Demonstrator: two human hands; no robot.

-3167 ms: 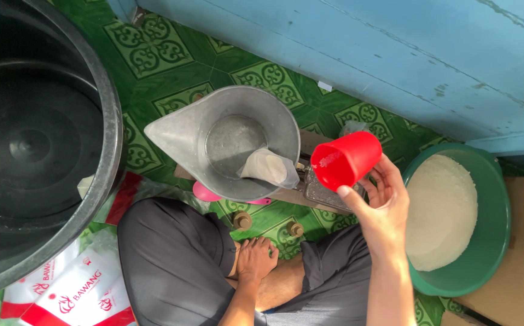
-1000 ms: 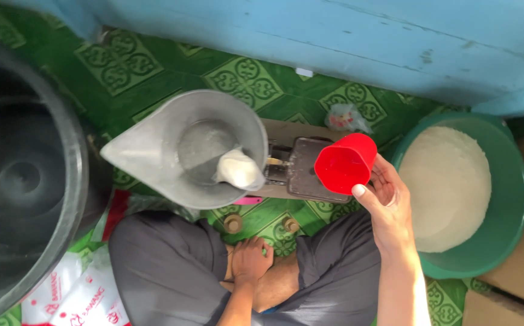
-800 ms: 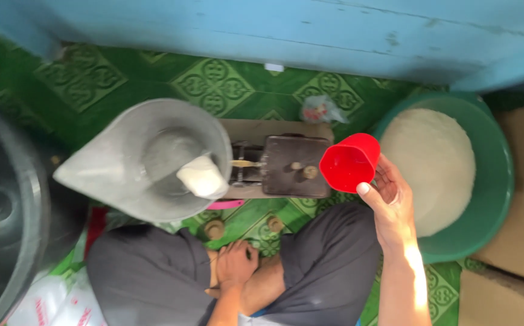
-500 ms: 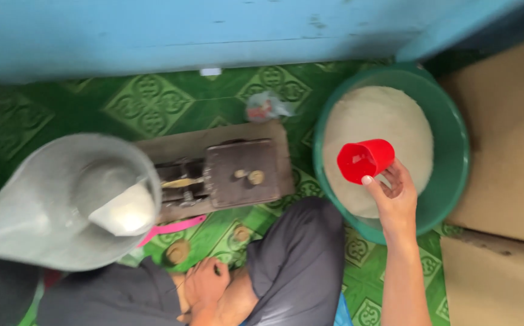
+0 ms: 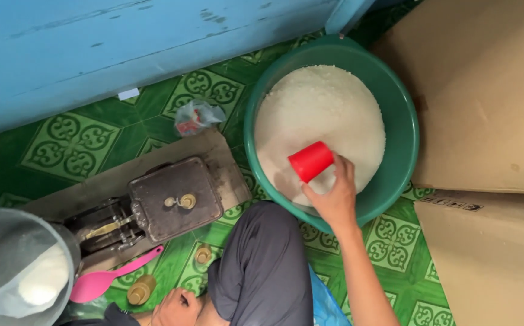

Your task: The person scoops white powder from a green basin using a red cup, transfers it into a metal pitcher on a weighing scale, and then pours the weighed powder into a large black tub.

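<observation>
Red plastic cup [image 5: 311,160]: small, plain and opaque, lying tilted on its side with the closed base facing up and left and the mouth turned toward the palm that holds it. It sits low against the sloped surface of the white rice [image 5: 319,121]. The rice is a moist, grainy mound, heaped high at the back and scooped lower near the cup. It fills 1 round green plastic basin [image 5: 404,130] standing on the floor.
</observation>
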